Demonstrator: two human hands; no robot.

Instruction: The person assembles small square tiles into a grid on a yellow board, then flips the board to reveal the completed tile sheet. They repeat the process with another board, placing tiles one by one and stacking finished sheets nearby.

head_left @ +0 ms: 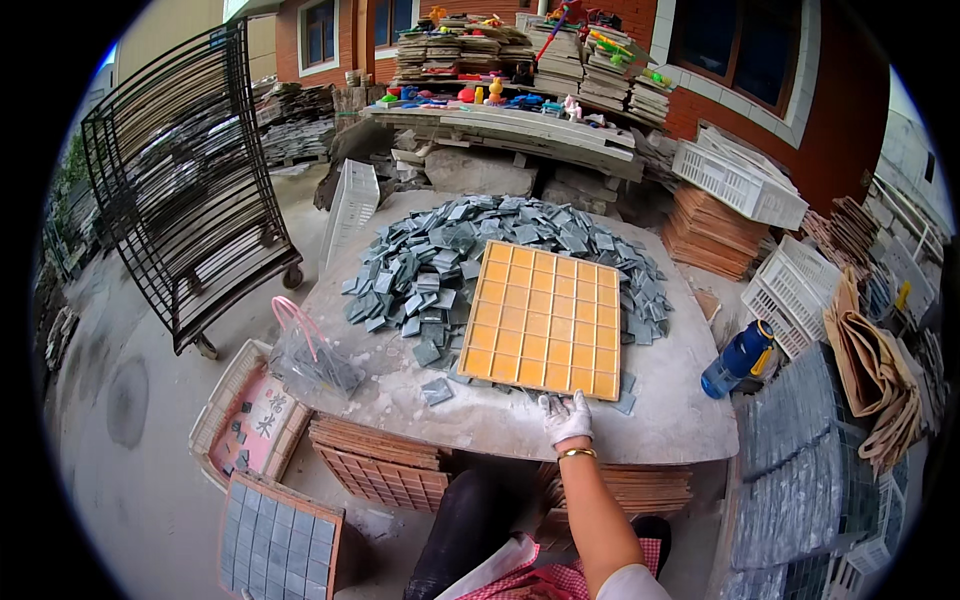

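Touching the near edge of a yellow gridded tray (545, 322), the white-gloved right hand (568, 419) reaches over a pale table (665, 412); whether it clamps the edge cannot be told. The tray lies over part of a grey tile heap (435, 258), left of a blue bottle (733, 364).

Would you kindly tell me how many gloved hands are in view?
1: the white-gloved right hand, at the near edge of the yellow gridded tray. The left hand is out of view.
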